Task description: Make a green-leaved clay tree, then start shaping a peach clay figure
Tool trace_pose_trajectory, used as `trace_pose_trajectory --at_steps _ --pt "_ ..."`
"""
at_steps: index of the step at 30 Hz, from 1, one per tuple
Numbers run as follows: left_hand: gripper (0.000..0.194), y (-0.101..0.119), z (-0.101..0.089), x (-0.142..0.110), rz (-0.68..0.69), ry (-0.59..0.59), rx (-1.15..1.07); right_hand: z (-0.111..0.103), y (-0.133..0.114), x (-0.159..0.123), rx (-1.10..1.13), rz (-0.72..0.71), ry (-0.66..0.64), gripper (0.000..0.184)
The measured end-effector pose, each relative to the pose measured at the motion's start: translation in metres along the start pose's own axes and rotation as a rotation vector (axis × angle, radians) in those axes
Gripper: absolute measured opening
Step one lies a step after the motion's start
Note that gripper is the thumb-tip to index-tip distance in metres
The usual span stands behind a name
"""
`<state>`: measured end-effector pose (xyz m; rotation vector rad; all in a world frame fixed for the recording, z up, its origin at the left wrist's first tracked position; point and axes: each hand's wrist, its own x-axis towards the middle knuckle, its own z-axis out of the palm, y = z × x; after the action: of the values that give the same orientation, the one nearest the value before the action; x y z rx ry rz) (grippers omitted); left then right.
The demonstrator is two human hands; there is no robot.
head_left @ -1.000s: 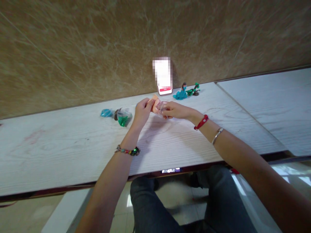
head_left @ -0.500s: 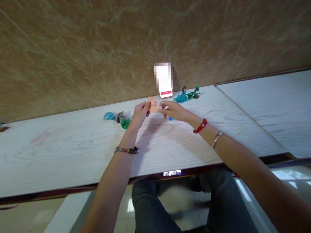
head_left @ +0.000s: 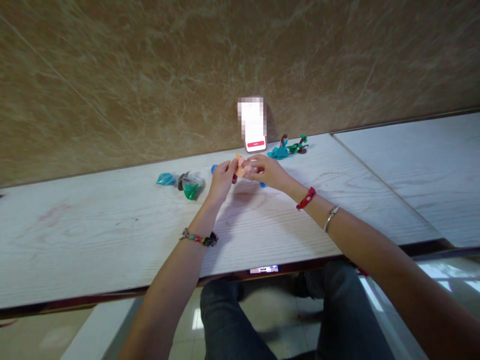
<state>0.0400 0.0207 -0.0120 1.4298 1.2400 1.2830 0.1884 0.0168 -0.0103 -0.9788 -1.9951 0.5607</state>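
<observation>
A: What do the person's hands hold?

B: The left hand (head_left: 222,179) and the right hand (head_left: 268,171) both pinch a small orange packet (head_left: 242,167) between fingertips, one hand at each end. It is held just above the white table (head_left: 112,235), near the far edge by the brown wall (head_left: 150,75)

A: How tight is the grip?

B: Narrow, fingers closed on the packet; its clear wrapping is too blurred to tell more

A: What lies around?

B: To the left, a green bag (head_left: 192,189) and a blue bag (head_left: 165,178) lie close together. Behind the hands a phone (head_left: 253,131) leans on the wall, with blue and green clay figures (head_left: 288,146) just beside it. A bit of blue (head_left: 263,184) shows under the right hand
</observation>
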Motion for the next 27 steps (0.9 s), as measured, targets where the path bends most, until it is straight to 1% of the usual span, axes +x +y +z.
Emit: trace_pose_trajectory --at_steps 3,4,6,7,10,12,14,17,22,27 --pt "0.032 0.002 0.006 -0.004 0.069 0.001 -0.048 -0.001 -0.004 0.000 -0.062 0.005 0.058 0.014" --pt "0.030 0.003 0.007 -0.005 0.078 -0.008 -0.078 -0.001 -0.004 0.000 -0.089 0.009 0.084 0.013" --pt "0.022 0.005 0.009 -0.007 0.050 -0.027 -0.135 -0.003 -0.003 0.000 -0.132 0.020 0.124 0.011" --pt "0.024 0.006 0.009 -0.008 0.013 -0.036 -0.153 -0.003 -0.002 0.000 -0.144 0.026 0.132 0.010" --pt "0.049 0.009 0.009 -0.008 -0.109 -0.060 -0.181 -0.005 0.002 0.001 -0.170 0.038 0.135 0.010" --pt "0.058 0.011 0.010 -0.010 -0.135 -0.093 -0.188 -0.005 0.005 0.000 -0.213 0.055 0.148 0.011" --pt "0.061 0.012 0.013 -0.012 -0.100 -0.134 -0.159 -0.005 0.006 0.000 -0.261 0.076 0.165 0.012" --pt "0.057 0.014 0.019 -0.017 -0.021 -0.164 -0.085 -0.004 0.006 -0.001 -0.273 0.076 0.206 0.015" --pt "0.072 0.014 0.022 -0.019 0.026 -0.122 -0.074 -0.004 0.007 -0.002 -0.257 0.054 0.235 0.015" --pt "0.080 0.016 0.019 -0.018 0.018 -0.069 -0.092 -0.005 0.006 -0.003 -0.245 0.067 0.231 0.014"
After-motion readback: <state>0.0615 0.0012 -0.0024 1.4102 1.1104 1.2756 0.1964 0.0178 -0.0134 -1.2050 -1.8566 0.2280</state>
